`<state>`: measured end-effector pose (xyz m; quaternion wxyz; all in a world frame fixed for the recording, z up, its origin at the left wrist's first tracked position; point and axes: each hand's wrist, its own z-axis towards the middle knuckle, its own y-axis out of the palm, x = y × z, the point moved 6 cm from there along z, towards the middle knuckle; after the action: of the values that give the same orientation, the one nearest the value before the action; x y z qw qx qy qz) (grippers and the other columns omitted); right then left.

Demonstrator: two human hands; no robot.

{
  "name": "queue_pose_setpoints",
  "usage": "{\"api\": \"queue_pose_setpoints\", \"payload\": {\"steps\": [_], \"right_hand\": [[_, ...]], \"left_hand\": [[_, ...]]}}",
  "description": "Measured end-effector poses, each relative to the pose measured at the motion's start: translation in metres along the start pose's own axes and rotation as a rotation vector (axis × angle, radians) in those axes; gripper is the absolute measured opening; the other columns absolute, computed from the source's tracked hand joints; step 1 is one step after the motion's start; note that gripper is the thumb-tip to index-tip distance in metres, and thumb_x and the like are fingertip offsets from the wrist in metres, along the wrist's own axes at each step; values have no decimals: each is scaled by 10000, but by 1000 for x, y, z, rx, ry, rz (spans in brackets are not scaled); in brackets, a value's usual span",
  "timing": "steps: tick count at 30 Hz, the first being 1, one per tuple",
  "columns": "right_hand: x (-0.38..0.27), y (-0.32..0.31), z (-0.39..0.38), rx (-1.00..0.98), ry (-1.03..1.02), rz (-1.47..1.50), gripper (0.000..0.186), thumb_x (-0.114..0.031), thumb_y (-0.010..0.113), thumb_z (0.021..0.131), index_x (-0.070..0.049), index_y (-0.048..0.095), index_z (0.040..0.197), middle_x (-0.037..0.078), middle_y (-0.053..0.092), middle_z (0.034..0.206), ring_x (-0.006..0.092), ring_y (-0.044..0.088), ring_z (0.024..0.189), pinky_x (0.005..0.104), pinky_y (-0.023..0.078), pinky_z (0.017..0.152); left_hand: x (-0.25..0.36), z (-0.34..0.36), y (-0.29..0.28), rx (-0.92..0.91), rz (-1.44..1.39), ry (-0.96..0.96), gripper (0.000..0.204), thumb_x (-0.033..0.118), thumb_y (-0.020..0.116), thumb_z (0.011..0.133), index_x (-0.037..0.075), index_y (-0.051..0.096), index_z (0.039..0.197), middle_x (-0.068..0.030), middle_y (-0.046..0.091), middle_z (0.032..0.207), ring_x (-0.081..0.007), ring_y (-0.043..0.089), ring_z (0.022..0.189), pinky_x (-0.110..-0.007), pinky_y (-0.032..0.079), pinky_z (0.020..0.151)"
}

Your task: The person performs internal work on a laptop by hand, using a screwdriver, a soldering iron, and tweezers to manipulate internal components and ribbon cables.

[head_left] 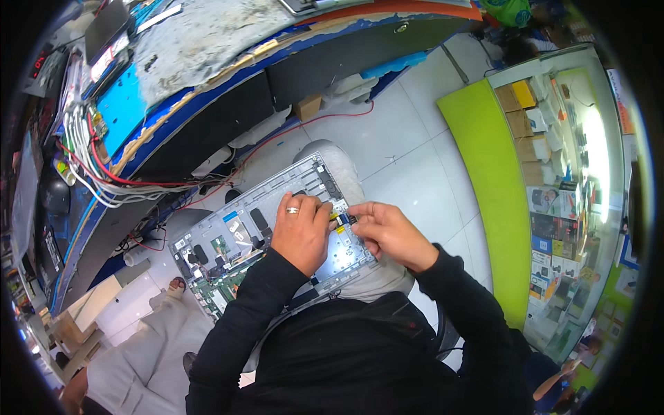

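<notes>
An opened laptop base (242, 183), silver-grey with its inside bare, lies tilted across my lap. Its green circuit board (220, 290) shows at the lower left, partly covered by my left sleeve. My left hand (302, 232), with a ring on one finger, is over the middle of the base, fingers bent and close together; what its fingertips hold is hidden. From the right, my right hand (391, 235) pinches at a small dark-and-blue connector piece (344, 219). Yellow tape (339, 230) shows beside it, above a shiny metal plate (344, 250).
A worn workbench (207, 41) curves across the upper left, with white and red cables (90, 159) hanging off its edge. At right stands a glass display case (553, 207) with boxes and a lime-green side (484, 194). Another person's grey-clothed leg (149, 346) is at lower left.
</notes>
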<state>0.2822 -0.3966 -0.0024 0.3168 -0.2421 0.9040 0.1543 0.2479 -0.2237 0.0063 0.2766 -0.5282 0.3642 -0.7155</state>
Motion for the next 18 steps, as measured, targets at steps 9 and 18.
{"api": "queue_pose_setpoints", "payload": {"steps": [9, 18], "right_hand": [[30, 25, -18, -1, -22, 707, 784, -71, 635, 1031, 110, 195, 1654, 44, 575, 941, 135, 546, 640, 307, 465, 593], [38, 27, -21, 87, -55, 710, 676, -61, 629, 1038, 83, 296, 1608, 53, 573, 975, 145, 567, 669, 302, 472, 601]], "left_hand": [[2, 6, 6, -20, -22, -46, 402, 99, 810, 854, 30, 696, 1234, -138, 623, 1136, -360, 600, 1114, -581, 457, 1120], [2, 6, 8, -31, -42, -52, 406, 101, 806, 871, 47, 688, 1256, -130, 610, 1136, -360, 602, 1096, -597, 433, 1139]]}}
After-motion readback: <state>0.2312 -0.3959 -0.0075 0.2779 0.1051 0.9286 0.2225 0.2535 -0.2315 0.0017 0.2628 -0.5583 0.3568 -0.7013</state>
